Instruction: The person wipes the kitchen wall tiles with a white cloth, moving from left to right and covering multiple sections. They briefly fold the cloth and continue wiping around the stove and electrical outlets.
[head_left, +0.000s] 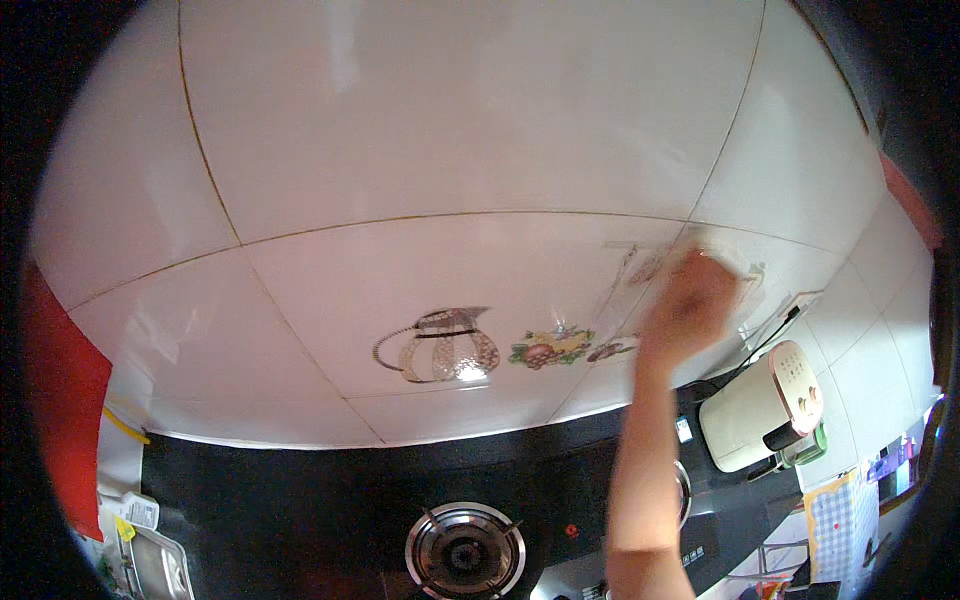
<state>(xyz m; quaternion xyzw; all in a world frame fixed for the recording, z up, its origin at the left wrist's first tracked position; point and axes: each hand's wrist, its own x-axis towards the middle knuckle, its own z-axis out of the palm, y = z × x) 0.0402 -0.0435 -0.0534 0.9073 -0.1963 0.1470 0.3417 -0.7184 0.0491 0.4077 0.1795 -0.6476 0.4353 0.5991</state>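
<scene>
My right hand (694, 292), blurred by motion, is raised against the white tiled wall (465, 135). It covers part of a printed tile picture near a grout joint. Its fingers are too blurred to tell whether they hold anything thin against the tiles. To its left, the wall carries a printed jug (450, 352) and a printed fruit cluster (551, 349). The forearm reaches up over a black gas hob, hiding most of a second burner (684, 495). My left hand is out of view.
A gas burner (465, 517) with a steel ring lies below. On the right stands a cream kitchen appliance (742, 412) with knobs, near a black plug (793, 313) in a wall socket. At left are a red panel (67, 397), yellow hose (124, 426) and metal tray (161, 562).
</scene>
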